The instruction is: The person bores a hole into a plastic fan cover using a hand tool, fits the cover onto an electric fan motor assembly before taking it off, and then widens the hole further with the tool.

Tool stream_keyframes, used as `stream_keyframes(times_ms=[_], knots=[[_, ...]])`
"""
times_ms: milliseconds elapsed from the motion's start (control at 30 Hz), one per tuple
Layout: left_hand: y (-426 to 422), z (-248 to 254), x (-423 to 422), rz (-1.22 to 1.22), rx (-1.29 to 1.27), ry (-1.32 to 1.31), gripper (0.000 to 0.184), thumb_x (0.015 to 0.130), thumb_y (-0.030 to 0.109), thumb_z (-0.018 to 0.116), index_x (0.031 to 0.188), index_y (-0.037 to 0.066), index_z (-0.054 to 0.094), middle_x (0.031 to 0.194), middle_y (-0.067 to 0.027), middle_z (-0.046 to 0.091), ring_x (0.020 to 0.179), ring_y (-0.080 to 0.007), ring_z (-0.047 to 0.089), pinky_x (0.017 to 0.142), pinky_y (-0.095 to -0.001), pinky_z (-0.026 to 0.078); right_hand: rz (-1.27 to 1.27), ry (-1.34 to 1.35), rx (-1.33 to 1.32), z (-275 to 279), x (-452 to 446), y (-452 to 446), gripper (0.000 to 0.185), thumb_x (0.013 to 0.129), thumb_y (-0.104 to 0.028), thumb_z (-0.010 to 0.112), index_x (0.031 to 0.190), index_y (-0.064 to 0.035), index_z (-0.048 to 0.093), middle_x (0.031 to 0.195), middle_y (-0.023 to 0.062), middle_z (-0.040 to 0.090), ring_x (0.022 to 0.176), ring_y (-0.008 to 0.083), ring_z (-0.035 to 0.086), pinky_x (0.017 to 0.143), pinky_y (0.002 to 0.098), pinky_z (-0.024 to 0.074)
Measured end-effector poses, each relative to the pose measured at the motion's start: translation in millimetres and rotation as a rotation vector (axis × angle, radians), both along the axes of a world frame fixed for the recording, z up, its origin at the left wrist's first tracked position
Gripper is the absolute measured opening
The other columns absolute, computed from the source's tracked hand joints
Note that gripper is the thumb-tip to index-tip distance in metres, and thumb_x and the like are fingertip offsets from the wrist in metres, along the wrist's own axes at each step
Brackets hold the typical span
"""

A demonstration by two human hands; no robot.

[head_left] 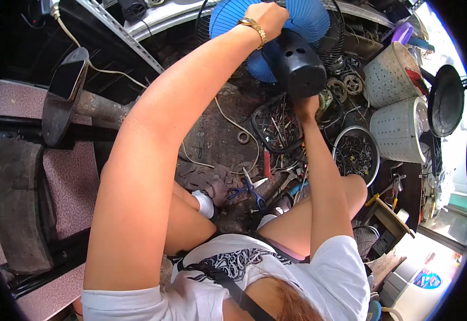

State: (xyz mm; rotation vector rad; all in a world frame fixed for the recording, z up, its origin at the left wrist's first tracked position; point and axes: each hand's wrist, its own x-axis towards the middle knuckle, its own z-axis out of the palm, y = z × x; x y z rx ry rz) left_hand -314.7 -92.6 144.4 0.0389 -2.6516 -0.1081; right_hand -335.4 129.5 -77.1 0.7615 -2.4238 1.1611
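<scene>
Hold the fan [311, 21] by its likely heavy, stiff motor [300, 67]; left hand [268, 22] and right hand [306, 107] grips I cannot tell.

The left arm [145, 139] is reaching far forward and slanting inward, its hand [268, 22] showing its back, fingers curling under. The right arm [324, 176] is reaching forward almost straight, its hand [307, 108] sitting nearer the body, fingers hiding from view.

Daylight from the right burns that edge white, while the floor [207, 134] lies dimmer. Fisheye distortion bows the outer shapes, corners fall black, and fine detail looks slightly soft.
</scene>
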Motion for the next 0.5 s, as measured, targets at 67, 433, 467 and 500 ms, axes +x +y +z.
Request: stream_keyframes(times_ms=[67, 433, 467, 500], knots=[[9, 11, 12, 0.007, -0.073, 0.000, 0.007, 0.072, 0.006, 0.062, 0.074, 0.004, 0.068, 0.076, -0.0193, 0.067, 0.076, -0.0359, 0.068, 0.066, -0.0449, 0.054, 0.120, -0.089, -0.212, 1, -6, 3, 0.042, 0.083, -0.035, 0.068, 0.113, -0.0055, 0.063, 0.102, 0.0191, 0.068, 0.101, 0.0403, 0.061, 0.082, 0.0437, 0.0490], [5, 47, 169, 0.111, 0.075, -0.018, 0.011, 0.076, 0.012, 0.063, 0.083, 0.005, 0.068, 0.077, -0.0194, 0.067, 0.077, -0.0349, 0.068, 0.069, -0.0442, 0.054, 0.174, -0.037, 0.521, 154, 77, 64, 0.037, 0.073, -0.023, 0.076, 0.106, -0.0086, 0.066, 0.101, 0.0159, 0.067, 0.094, 0.0375, 0.064, 0.078, 0.0427, 0.0509], [-2, 33, 188, 0.094, 0.107, -0.077, 0.021, 0.078, 0.016, 0.068, 0.097, 0.005, 0.069, 0.079, -0.0168, 0.068, 0.074, -0.0325, 0.069, 0.065, -0.0414, 0.054, 0.193, -0.060, 0.656, 161, 89, 61, 0.034, 0.075, -0.023, 0.074, 0.104, -0.0084, 0.067, 0.100, 0.0167, 0.068, 0.092, 0.0385, 0.064, 0.075, 0.0426, 0.0513], [-8, 21, 204, 0.087, 0.173, -0.101, 0.024, 0.078, 0.016, 0.069, 0.098, 0.004, 0.070, 0.078, -0.0168, 0.068, 0.072, -0.0315, 0.068, 0.065, -0.0402, 0.054, 0.155, -0.058, 0.662, 148, 94, 56, 0.027, 0.078, -0.027, 0.069, 0.096, -0.0069, 0.069, 0.090, 0.0179, 0.069, 0.083, 0.0390, 0.065, 0.070, 0.0429, 0.0515]])
